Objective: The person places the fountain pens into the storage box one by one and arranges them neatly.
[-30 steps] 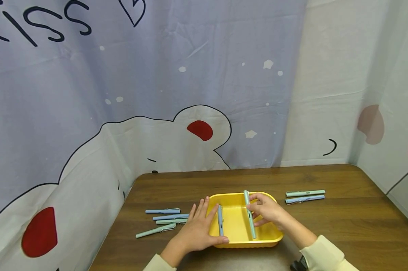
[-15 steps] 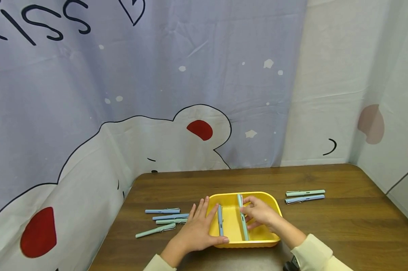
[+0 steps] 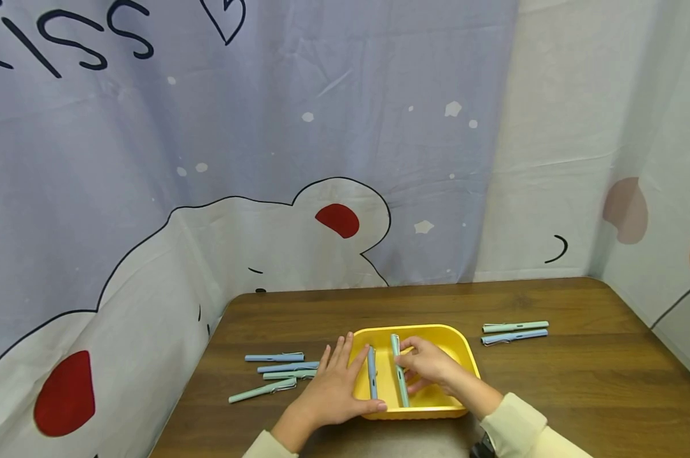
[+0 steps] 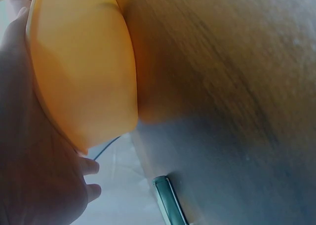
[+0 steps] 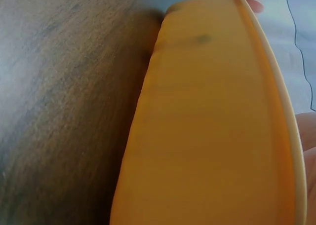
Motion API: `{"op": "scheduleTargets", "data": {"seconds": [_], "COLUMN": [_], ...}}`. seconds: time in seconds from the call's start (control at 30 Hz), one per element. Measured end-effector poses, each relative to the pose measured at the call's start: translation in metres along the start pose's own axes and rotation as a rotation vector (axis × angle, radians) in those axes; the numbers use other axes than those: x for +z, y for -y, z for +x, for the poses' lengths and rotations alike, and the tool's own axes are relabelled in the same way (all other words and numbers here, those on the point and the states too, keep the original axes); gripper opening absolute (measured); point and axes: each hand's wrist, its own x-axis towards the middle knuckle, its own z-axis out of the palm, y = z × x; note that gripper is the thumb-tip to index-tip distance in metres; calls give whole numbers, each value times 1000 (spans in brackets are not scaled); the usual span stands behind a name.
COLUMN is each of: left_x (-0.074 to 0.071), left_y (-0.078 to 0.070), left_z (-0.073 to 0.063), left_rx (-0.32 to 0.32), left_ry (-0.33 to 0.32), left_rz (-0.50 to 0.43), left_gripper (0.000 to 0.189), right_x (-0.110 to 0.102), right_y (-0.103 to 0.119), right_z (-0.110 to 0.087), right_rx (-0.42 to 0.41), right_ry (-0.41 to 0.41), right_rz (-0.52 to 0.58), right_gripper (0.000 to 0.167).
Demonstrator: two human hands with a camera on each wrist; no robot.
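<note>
A yellow plastic tray (image 3: 445,399) stands on the table, its outer wall (image 4: 89,67) filling much of the left wrist view. My left hand (image 3: 338,389) rests over the tray's left side with fingers spread and straight, the thumb along the near rim. Inside, a light blue pen (image 3: 372,374) lies lengthwise beside that hand. My right hand (image 3: 433,367) reaches over the right side and pinches a mint green pen (image 3: 402,387) between thumb and fingers. This pen points away from me, roughly parallel to the blue one, with a gap between them.
Left of the tray lie several pens, including a blue pen (image 3: 274,357) and a green pen (image 3: 263,390). A green pen (image 3: 515,327) and a blue pen (image 3: 515,337) lie at the right on the wooden table (image 3: 585,381). A printed curtain (image 3: 425,159) hangs behind.
My right hand has moved left inside the tray with the green pen, bringing it closer to the blue pen. My left hand has stayed in place.
</note>
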Motion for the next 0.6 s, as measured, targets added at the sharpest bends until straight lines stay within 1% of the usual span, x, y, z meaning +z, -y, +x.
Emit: {"op": "scheduleTargets", "data": {"seconds": [0.4, 0.6], "left_x": [0, 1], "left_y": [1, 1], "left_z": [0, 0], "left_rx": [-1, 2], "left_ry": [4, 4], "left_rz": [-17, -7], "left_gripper": [106, 107], "right_x": [9, 13], "right_y": [-2, -4], "right_z": [6, 10], "right_rx": [10, 18], "right_ry": [11, 7], "right_rz": [16, -1], "right_gripper": [28, 26]}}
